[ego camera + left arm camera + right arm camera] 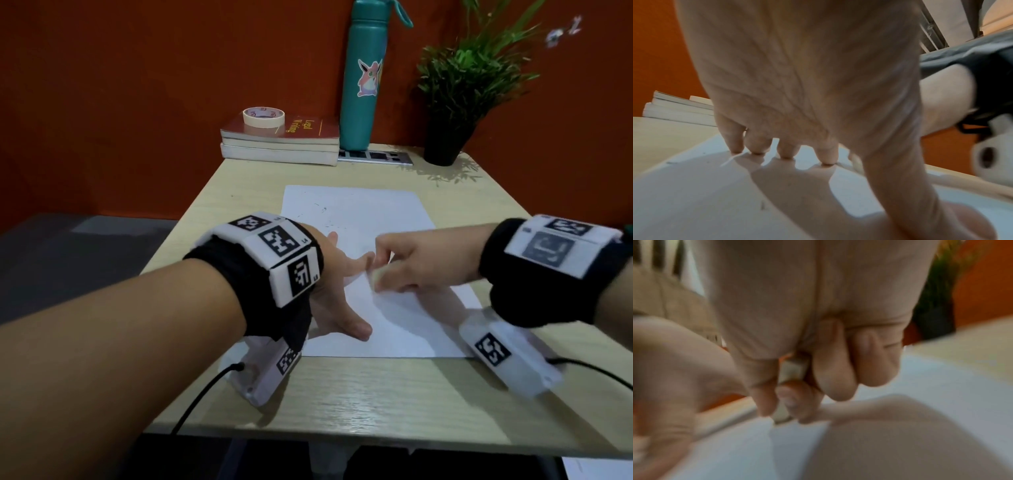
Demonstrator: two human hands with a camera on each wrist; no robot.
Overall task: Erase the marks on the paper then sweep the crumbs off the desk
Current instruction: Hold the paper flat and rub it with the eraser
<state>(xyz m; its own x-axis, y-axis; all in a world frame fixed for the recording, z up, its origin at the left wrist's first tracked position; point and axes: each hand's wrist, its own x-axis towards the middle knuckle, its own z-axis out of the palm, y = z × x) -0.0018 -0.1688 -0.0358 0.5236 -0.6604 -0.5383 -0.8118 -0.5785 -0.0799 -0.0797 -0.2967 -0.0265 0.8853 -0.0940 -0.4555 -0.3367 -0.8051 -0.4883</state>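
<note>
A white sheet of paper (pixel 356 209) lies on the light wooden desk (pixel 342 394). Small dark crumbs (pixel 323 209) are scattered on its far part. My left hand (pixel 337 291) lies spread on the paper's left side, its fingertips (pixel 786 152) pressing the sheet (pixel 694 194) flat. My right hand (pixel 394 263) is just right of it, curled and pinching a small whitish eraser (pixel 378 275) against the paper. In the blurred right wrist view the eraser (pixel 791 369) sits between thumb and fingers, its tip on the sheet (pixel 941 386).
At the back of the desk stand a stack of books (pixel 281 144) with a roll of tape (pixel 263 116) on top, a teal bottle (pixel 363 78), a flat black-and-white card (pixel 375 157) and a potted plant (pixel 459 89). An orange wall rises behind.
</note>
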